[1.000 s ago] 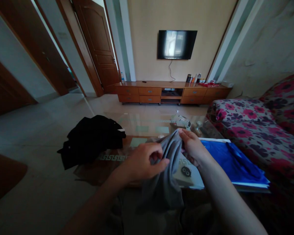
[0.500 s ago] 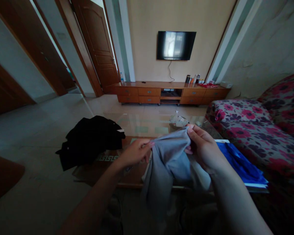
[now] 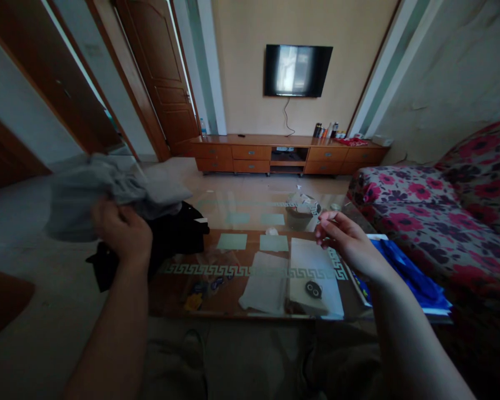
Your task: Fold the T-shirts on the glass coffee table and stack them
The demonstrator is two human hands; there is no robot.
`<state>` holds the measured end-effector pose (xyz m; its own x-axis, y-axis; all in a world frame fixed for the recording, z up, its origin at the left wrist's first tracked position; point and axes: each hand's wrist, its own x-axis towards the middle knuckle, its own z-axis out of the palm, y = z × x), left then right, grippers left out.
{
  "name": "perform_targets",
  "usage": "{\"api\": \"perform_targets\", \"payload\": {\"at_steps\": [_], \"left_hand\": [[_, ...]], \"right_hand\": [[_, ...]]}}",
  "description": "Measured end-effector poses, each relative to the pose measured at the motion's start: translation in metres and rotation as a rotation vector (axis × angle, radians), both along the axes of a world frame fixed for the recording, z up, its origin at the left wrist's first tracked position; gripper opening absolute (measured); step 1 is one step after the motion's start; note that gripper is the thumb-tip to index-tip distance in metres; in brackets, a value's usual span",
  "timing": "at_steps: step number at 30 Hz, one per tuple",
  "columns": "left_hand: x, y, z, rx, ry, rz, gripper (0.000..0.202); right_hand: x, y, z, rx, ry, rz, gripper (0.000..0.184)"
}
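My left hand [image 3: 123, 232] grips a bunched grey garment [image 3: 108, 191] and holds it up at the left, above the pile of black clothes [image 3: 170, 239] on the glass coffee table [image 3: 250, 222]. My right hand [image 3: 344, 239] hovers over the table's right side with fingers loosely curled and nothing in it. Just below it lie white papers [image 3: 312, 266] with a small round black object [image 3: 313, 289] on them.
Blue folders [image 3: 404, 275] lie at the table's right end beside a floral sofa [image 3: 441, 211]. A crumpled bag [image 3: 302, 206] sits at the table's far edge. A wooden TV cabinet [image 3: 287, 156] and a wall TV [image 3: 298, 70] stand beyond. Doors line the left wall.
The left hand has carried the grey garment from the middle over to the left and raised it. The right hand let go of the cloth and stays over the table.
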<state>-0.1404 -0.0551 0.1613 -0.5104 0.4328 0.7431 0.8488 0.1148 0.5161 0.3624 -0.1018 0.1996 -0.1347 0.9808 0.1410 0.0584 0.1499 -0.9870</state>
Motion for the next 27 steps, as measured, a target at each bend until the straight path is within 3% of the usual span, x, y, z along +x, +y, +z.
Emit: {"api": "perform_targets", "payload": {"at_steps": [2, 4, 5, 7, 9, 11, 13, 16, 19, 27], "left_hand": [[-0.007, 0.003, -0.03, -0.335, 0.044, 0.077, 0.022], [-0.012, 0.002, -0.055, -0.633, 0.063, 0.1, 0.03], [-0.014, 0.001, -0.064, -0.706, 0.104, 0.101, 0.034], [-0.019, -0.001, -0.074, -0.75, 0.19, 0.096, 0.039], [-0.023, -0.001, -0.075, -0.726, 0.246, 0.098, 0.042], [-0.022, -0.001, -0.072, -0.71, 0.246, 0.11, 0.042], [-0.017, -0.001, -0.069, -0.685, 0.214, 0.126, 0.04], [-0.004, -0.002, -0.066, -0.574, 0.149, 0.181, 0.04], [0.009, -0.004, -0.06, -0.468, 0.119, 0.22, 0.048], [0.045, -0.013, -0.041, -0.426, 0.15, 0.066, 0.051]], "right_hand": [[0.028, 0.02, -0.021, 0.004, -0.154, -0.111, 0.037], [0.065, 0.04, -0.052, -0.004, -0.419, -0.336, 0.035], [0.086, 0.048, -0.07, -0.038, -0.607, -0.471, 0.034], [0.124, 0.056, -0.109, -0.221, -0.957, -0.722, 0.037], [0.154, 0.056, -0.146, -0.473, -1.125, -0.901, 0.046], [0.173, 0.049, -0.176, -0.64, -1.172, -0.949, 0.049], [0.181, 0.041, -0.196, -0.654, -1.186, -0.959, 0.048], [0.183, 0.034, -0.21, -0.563, -1.203, -0.967, 0.047], [0.186, 0.034, -0.209, -0.547, -1.187, -0.955, 0.047], [0.2, 0.038, -0.192, -0.641, -1.034, -1.042, 0.06]]}}
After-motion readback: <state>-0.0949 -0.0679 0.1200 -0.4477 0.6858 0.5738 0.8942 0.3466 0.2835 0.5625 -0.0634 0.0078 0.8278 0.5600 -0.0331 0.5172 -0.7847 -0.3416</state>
